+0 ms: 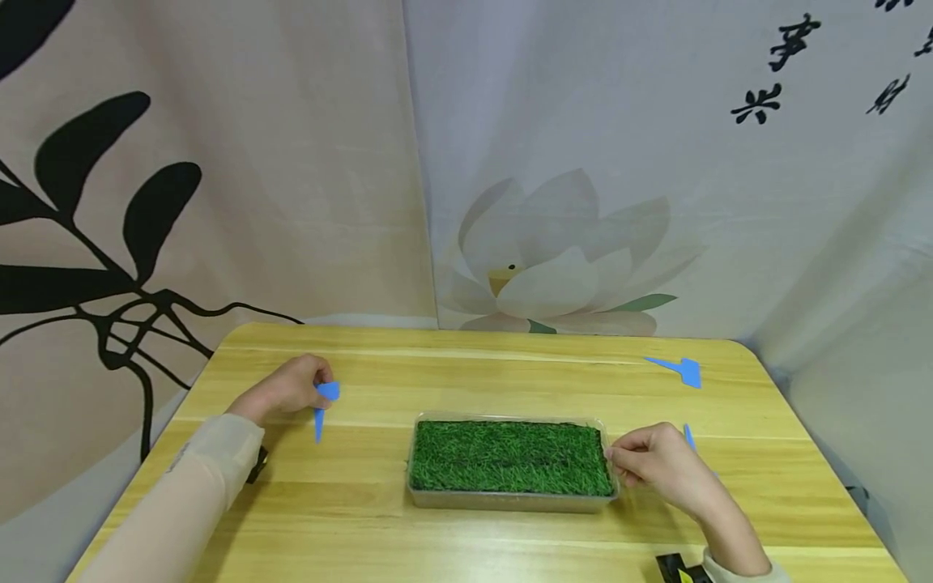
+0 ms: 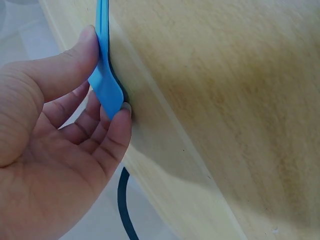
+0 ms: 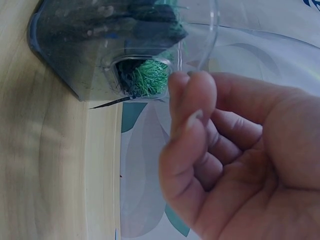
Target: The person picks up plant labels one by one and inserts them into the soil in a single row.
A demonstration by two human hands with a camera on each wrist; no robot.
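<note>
At the left of the table my left hand (image 1: 295, 383) pinches a blue T-shaped plant label (image 1: 329, 391), its pointed stem hanging downward. The left wrist view shows the label (image 2: 107, 92) between thumb and fingertips. My right hand (image 1: 670, 470) is at the right end of a clear plastic box (image 1: 503, 501), thumb and forefinger pinching its rim. Green artificial grass (image 1: 510, 455) fills the box. In the right wrist view, some grass (image 3: 150, 77) shows through an opening or clear patch in the box's end.
Another blue label (image 1: 690, 372) lies on the wooden table (image 1: 364, 534) at the back right. Part of a further blue piece (image 1: 688, 436) shows behind my right hand. A printed curtain (image 1: 328, 162) hangs behind the table.
</note>
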